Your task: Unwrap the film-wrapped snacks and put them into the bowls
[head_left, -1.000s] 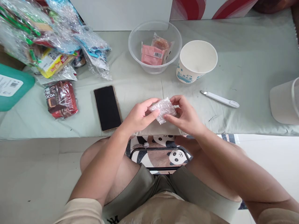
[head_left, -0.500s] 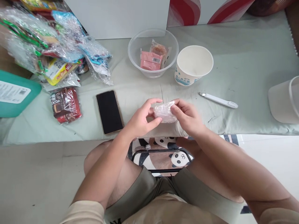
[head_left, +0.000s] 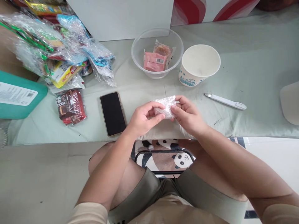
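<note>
Between my hands, just over the front edge of the cloth-covered table, is a small bundle of clear crinkled plastic wrap; whether anything is inside it I cannot make out. My left hand grips its left side between thumb and fingers. On the other side, my right hand pinches its right end with thumb and forefinger. Beyond them stand a clear plastic bowl holding pink and clear packets and a white paper cup. A white utility knife lies right of my right hand.
A black phone lies left of my hands. Farther left are a cocoa packet, a heap of plastic-wrapped snacks and a green container. A white tub stands at the right edge, a white box at the back.
My left fingers have closed in from around the plastic wrap onto its left side. The wrap looks flatter and is raised slightly. The whole view has shifted a little.
</note>
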Demonstrator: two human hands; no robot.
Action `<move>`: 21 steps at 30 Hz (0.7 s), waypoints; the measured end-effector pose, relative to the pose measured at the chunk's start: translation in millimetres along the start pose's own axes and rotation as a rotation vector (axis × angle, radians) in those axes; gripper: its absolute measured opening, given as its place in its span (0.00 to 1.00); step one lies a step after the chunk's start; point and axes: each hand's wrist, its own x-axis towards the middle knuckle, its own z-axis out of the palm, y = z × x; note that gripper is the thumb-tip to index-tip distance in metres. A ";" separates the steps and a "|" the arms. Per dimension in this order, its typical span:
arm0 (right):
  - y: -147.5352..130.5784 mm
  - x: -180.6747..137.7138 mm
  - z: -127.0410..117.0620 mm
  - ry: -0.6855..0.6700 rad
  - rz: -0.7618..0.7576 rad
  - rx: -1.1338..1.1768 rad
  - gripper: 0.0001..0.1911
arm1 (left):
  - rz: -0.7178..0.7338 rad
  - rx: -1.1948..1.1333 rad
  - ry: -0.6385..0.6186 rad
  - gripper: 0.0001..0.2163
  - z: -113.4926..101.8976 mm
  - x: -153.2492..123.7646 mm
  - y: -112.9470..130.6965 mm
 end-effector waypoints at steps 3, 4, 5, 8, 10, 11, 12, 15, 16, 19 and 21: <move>-7.4 -0.2 -4.4 0.117 -0.079 -0.092 0.21 | -0.006 -0.020 -0.021 0.14 -0.2 -0.2 -1.7; -13.5 -0.3 -7.5 0.194 -0.133 -0.145 0.19 | 0.002 -0.007 -0.018 0.16 -1.0 -0.5 -1.7; -21.6 0.2 -11.8 0.286 -0.198 -0.190 0.16 | 0.011 0.013 -0.010 0.17 -2.2 -0.7 -1.6; -54.8 10.4 -33.1 0.565 -0.427 -0.263 0.07 | 0.021 0.062 0.035 0.18 -7.1 -0.3 -1.6; -78.2 26.3 -54.8 0.664 -0.535 -0.343 0.08 | 0.022 0.060 0.075 0.17 -10.0 1.4 -2.5; -88.2 36.3 -67.6 0.688 -0.557 -0.393 0.09 | 0.023 0.056 0.090 0.17 -11.0 2.6 -3.0; -96.4 46.8 -81.1 0.689 -0.528 -0.468 0.11 | 0.023 0.051 0.099 0.17 -11.6 3.7 -3.3; -110.1 72.8 -119.4 0.610 -0.337 -0.746 0.09 | 0.017 0.047 0.098 0.17 -12.0 5.7 -2.6; -112.0 77.2 -128.2 0.609 -0.316 -0.796 0.10 | 0.012 0.049 0.094 0.17 -12.0 5.7 -1.7; -114.4 75.4 -129.3 0.730 -0.355 -0.967 0.16 | 0.009 0.048 0.093 0.17 -12.7 4.4 1.6; -113.1 65.9 -106.3 0.787 -0.387 -1.013 0.17 | 0.014 0.045 0.114 0.17 -13.8 4.0 2.9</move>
